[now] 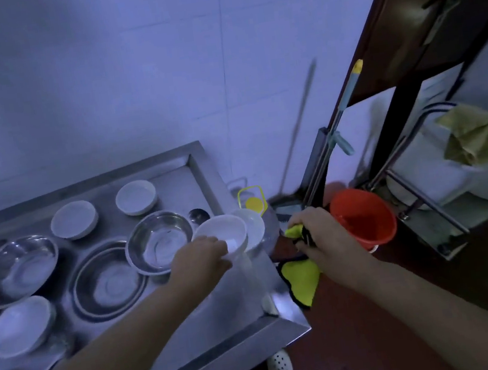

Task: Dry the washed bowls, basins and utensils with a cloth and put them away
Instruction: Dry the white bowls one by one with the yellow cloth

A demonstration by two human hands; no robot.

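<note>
A white ceramic bowl (pixel 222 229) beside the round steel basin (pixel 158 242) is gripped by the left hand (pixel 204 256), a yellow cloth (pixel 301 282) by the right hand (pixel 320 233); wiping is probably called for next.

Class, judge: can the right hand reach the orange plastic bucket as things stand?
Probably yes: the orange plastic bucket stands just beside the right hand, nothing between, though that hand grips a yellow cloth.
</note>
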